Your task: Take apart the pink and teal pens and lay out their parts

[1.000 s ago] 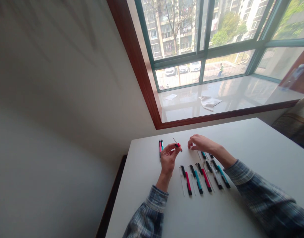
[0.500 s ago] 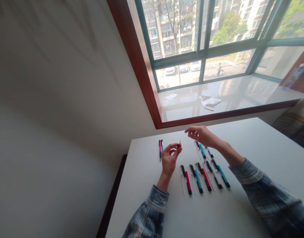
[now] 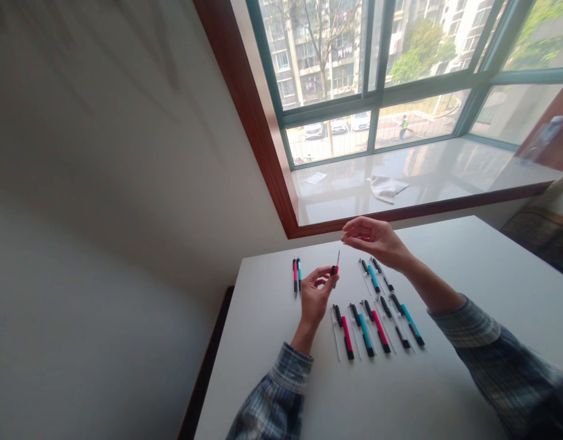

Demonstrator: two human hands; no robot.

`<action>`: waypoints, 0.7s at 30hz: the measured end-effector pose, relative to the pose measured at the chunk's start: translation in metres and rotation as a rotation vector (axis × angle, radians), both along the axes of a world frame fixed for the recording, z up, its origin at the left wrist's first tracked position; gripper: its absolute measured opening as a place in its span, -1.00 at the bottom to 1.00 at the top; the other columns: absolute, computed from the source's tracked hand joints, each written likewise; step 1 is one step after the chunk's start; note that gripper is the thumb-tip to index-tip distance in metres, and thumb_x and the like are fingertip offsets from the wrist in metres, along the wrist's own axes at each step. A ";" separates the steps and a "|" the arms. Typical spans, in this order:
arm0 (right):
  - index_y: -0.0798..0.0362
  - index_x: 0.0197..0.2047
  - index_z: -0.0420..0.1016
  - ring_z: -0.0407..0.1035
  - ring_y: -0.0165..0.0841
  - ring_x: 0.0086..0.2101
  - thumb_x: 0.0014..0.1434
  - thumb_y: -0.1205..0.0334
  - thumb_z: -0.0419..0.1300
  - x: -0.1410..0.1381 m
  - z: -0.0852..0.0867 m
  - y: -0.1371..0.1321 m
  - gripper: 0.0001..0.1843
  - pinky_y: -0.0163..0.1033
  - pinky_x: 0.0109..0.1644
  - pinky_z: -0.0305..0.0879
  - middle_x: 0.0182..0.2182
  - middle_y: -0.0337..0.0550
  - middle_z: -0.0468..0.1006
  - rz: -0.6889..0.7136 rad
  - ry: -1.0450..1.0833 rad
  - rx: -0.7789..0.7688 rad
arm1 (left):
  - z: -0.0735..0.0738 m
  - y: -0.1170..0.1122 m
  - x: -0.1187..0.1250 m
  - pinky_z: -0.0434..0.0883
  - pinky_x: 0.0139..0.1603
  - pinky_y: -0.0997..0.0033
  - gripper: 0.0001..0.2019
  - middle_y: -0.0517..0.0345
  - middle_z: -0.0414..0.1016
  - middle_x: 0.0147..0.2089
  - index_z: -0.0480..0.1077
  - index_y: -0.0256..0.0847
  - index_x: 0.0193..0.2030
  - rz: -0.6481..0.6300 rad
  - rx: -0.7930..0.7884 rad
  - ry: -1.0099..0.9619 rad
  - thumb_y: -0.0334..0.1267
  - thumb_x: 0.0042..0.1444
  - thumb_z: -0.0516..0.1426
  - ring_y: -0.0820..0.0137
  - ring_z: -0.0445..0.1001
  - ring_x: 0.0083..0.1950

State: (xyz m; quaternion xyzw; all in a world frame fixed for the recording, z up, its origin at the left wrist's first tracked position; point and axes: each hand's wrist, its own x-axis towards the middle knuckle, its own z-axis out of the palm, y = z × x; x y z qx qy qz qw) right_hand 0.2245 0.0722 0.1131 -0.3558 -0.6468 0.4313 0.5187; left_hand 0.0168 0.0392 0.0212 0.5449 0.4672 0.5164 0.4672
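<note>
My left hand (image 3: 314, 296) pinches a red-and-black pen barrel (image 3: 334, 271), held upright above the table. From its top sticks a thin refill (image 3: 338, 256). Just above and to the right, my right hand (image 3: 373, 239) has its fingertips pressed together; whatever small thing they may hold is too tiny to make out. Below the hands lie pens in parts: red barrels (image 3: 348, 337), teal barrels (image 3: 366, 335), black grips (image 3: 338, 315) and thin white refills (image 3: 335, 336). Behind this row are a teal barrel (image 3: 373, 278) and a dark barrel (image 3: 388, 280) with their parts.
Two whole pens, one red (image 3: 295, 278) and one teal (image 3: 299, 269), lie side by side left of my left hand on the white table (image 3: 263, 366). Beyond the table's back edge is a window ledge (image 3: 331, 195) with a crumpled white cloth (image 3: 386, 188).
My right hand has risen slightly, its fingertips closer together. The barrel in my left hand has tipped more upright, with more of the refill showing above it.
</note>
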 end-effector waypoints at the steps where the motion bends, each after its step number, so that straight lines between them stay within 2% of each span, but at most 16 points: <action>1: 0.01 -0.03 0.57 0.61 -0.19 -0.14 0.14 -0.07 0.42 0.000 0.000 0.000 -0.57 -0.01 0.00 0.58 -0.18 -0.07 0.69 0.003 -0.012 0.000 | 0.000 0.000 0.000 0.51 -0.19 0.28 -0.72 -0.03 0.68 -0.18 0.66 -0.23 -0.14 0.000 -0.001 0.001 -0.10 0.08 0.37 0.31 0.55 -0.26; 6: 0.01 0.02 0.57 0.62 -0.18 -0.14 0.16 -0.07 0.41 -0.001 0.001 -0.001 -0.55 -0.01 0.00 0.56 -0.19 -0.06 0.70 0.024 -0.045 0.003 | 0.001 0.000 0.001 0.52 -0.20 0.29 -0.72 -0.03 0.68 -0.18 0.66 -0.22 -0.14 -0.002 0.002 -0.003 -0.09 0.09 0.37 0.30 0.55 -0.25; 21: 0.00 -0.05 0.61 0.60 -0.20 -0.16 0.18 -0.07 0.38 -0.006 -0.001 -0.001 -0.62 -0.04 -0.08 0.57 -0.17 -0.07 0.69 0.060 -0.097 0.040 | 0.005 -0.001 0.002 0.52 -0.23 0.30 -0.72 -0.03 0.68 -0.16 0.66 -0.22 -0.13 0.001 0.003 -0.005 -0.09 0.09 0.37 0.32 0.55 -0.28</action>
